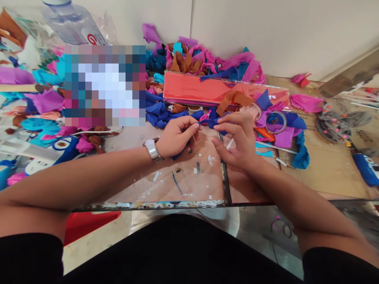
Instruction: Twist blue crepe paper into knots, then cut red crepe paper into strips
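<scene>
My left hand (180, 136), with a silver watch at its wrist, is pinched on a small piece of dark blue fabric (200, 123) near the middle of the table. Part of that fabric lies hidden behind the fingers. To its right, my right hand (237, 140) is raised over the table with its fingers curved and apart, and nothing shows between them. Blue fabric pieces (158, 112) lie bunched just beyond both hands. A flat red packet (207, 88) in clear plastic rests behind them.
Colourful fabric scraps (45, 100) cover the left side. A large clear bottle (72, 23) stands at the back left. Rolls of tape (276, 122) lie right of centre, with a dark pincushion-like item (333, 124) farther right. Small scraps line the table's front edge (166, 205).
</scene>
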A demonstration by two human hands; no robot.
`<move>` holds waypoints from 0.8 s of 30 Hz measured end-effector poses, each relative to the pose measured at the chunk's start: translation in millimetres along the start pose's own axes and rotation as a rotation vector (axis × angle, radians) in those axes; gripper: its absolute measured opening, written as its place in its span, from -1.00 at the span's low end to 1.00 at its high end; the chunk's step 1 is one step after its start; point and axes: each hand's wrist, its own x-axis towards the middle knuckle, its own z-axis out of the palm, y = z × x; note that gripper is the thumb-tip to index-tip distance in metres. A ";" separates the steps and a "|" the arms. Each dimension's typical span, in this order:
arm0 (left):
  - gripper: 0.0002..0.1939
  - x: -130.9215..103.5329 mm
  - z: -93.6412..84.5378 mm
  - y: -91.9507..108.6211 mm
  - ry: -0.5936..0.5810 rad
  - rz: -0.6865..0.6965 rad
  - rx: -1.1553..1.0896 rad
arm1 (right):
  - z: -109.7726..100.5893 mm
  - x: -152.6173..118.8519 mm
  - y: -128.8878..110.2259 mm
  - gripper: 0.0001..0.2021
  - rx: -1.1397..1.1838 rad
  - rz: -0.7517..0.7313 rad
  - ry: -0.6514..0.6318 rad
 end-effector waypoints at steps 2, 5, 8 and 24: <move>-0.61 1.3 0.1 -0.8 0.014 0.006 -0.024 | -0.4 -1.0 -1.0 -0.81 0.063 -0.058 -0.107; -0.58 0.7 0.4 -0.2 -0.008 0.045 -0.019 | 1.3 -2.7 -1.9 -0.91 0.151 -0.129 -0.303; -0.57 -0.9 0.8 0.9 -0.012 0.072 -0.029 | 4.2 -4.7 -1.2 -0.85 0.131 -0.089 -0.388; -0.63 -0.6 1.1 -0.9 0.005 0.049 -0.086 | 8.0 2.0 11.8 -0.87 -0.185 0.227 -0.047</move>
